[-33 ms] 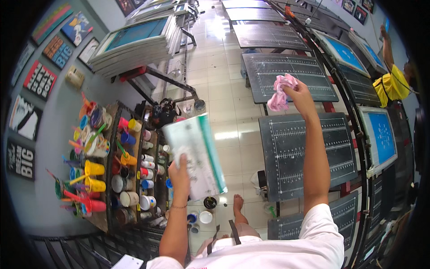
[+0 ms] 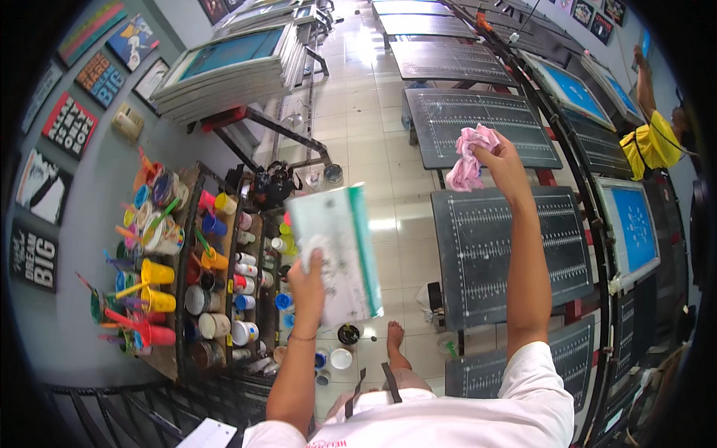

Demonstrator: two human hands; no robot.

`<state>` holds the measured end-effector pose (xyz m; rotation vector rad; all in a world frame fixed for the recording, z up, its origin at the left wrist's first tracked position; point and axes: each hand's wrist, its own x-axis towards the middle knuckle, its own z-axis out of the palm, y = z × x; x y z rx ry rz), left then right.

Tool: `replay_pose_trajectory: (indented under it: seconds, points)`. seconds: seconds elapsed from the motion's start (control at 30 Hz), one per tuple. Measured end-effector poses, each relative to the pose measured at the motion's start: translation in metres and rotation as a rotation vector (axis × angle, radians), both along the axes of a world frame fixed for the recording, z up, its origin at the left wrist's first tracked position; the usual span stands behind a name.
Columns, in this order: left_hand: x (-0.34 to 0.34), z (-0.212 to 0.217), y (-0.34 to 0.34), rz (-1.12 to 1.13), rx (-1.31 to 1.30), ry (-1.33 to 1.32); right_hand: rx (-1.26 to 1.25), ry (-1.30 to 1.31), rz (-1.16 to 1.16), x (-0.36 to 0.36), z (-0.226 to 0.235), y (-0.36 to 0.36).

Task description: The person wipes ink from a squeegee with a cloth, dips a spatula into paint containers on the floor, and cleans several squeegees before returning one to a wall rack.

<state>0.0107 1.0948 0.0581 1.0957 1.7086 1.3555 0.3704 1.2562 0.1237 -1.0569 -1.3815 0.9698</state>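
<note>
Held up over the walkway, a flat whitish rectangular panel (image 2: 332,254) with a teal strip down its right edge is gripped at its left side by my left hand (image 2: 306,287). The thumb lies across its face; the other fingers are hidden behind it. The panel's exact kind is unclear. My right hand (image 2: 506,163) is stretched forward, pinching a crumpled pink cloth (image 2: 469,155). That cloth hangs above the left part of a dark printing board (image 2: 485,112) marked with white ruler lines, apart from the panel.
More ruled boards (image 2: 515,254) line the right side. At left, a shelf (image 2: 193,187) carries several paint pots and cups (image 2: 157,276). Stacked screen frames (image 2: 224,75) stand at far left. Open tubs (image 2: 341,359) sit on the floor near my foot. A person in yellow (image 2: 650,145) is at far right.
My left hand and the panel have shifted slightly to the right, and the panel stands a little straighter. My right hand with the pink cloth has barely moved.
</note>
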Motion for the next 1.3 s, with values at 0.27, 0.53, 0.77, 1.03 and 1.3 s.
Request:
replay_pose_trajectory:
  seconds: [0.27, 0.53, 0.77, 1.03, 1.3]
  points:
    - [0.039, 0.052, -0.116, -0.311, 0.194, 0.113, 0.25, -0.636, -0.191, -0.087, 0.093, -0.211]
    - [0.023, 0.07, -0.238, -0.458, 0.263, 0.112, 0.254, -0.925, -0.032, -0.086, 0.111, -0.376]
    - [0.02, 0.096, -0.308, -0.495, 0.342, 0.224, -0.146, -0.826, 0.018, -0.071, 0.145, -0.455]
    - [0.03, 0.106, -0.356, -0.445, 0.477, 0.322, 0.137, -0.666, -0.193, -0.08, 0.137, -0.535]
    - [0.044, 0.1, -0.424, -0.395, 0.453, 0.209, 0.208, -0.318, -0.361, -0.067, 0.122, -0.611]
